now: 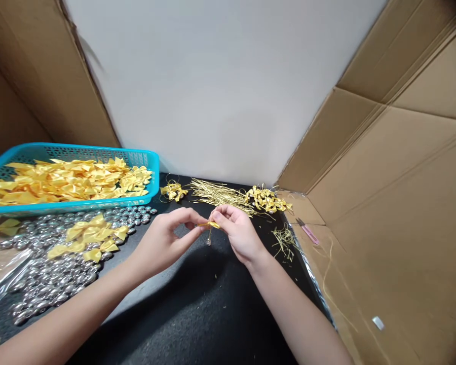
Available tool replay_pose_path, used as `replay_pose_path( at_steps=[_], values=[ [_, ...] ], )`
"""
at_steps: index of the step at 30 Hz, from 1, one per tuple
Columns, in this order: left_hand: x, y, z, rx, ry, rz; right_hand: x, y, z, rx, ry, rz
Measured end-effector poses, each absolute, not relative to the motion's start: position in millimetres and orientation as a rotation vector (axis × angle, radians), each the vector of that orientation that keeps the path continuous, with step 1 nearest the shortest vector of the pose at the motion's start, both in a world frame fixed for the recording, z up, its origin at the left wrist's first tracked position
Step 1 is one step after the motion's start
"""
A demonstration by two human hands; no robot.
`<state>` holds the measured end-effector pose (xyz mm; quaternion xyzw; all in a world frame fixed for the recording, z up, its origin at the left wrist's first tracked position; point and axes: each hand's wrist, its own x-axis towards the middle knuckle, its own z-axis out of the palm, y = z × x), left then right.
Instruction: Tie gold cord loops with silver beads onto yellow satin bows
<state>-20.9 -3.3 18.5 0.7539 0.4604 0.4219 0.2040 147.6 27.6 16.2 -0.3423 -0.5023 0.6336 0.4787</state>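
A small yellow ribbon bow [213, 224] is pinched between my two hands, above the black table surface. My left hand [178, 229] grips its left end between thumb and forefinger. On the other side my right hand [235, 228] holds the bow with thumb and curled fingers. Below the bow a shiny silver bead [209, 242] dangles on a short gold cord. Behind my hands lies a heap of cut gold cords [218, 194]. Finished-looking bows with beads [268, 199] are piled to the right of it, and a smaller pile of bows [174, 191] to the left.
A blue plastic basket [157, 175] full of yellow bows stands at the back left. Silver beads [57, 284] spread before it, with loose bows [95, 233] on top. At right are cord scraps [285, 241] and pink-handled snips [308, 233]. Cardboard walls [395, 177] enclose both sides.
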Motion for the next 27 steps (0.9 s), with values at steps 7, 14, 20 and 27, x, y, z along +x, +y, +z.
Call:
replay_pose_path(
  at_steps=[7, 14, 20, 27],
  values=[
    [-27, -1, 20, 2.151, 1.259, 1.136, 146, 27, 13, -0.792, -1.155, 1.654],
    [-24, -3, 21, 2.259, 1.141, 0.980, 155, 37, 15, -0.871, -0.956, 1.727],
    [-21, 0, 23, 2.094, 1.118, 0.953, 161, 42, 17, -0.889, -1.023, 1.690],
    [-15, -2, 9, 1.684, 0.919, 0.955, 164, 44, 19, -0.907, -0.974, 1.689]
  ],
)
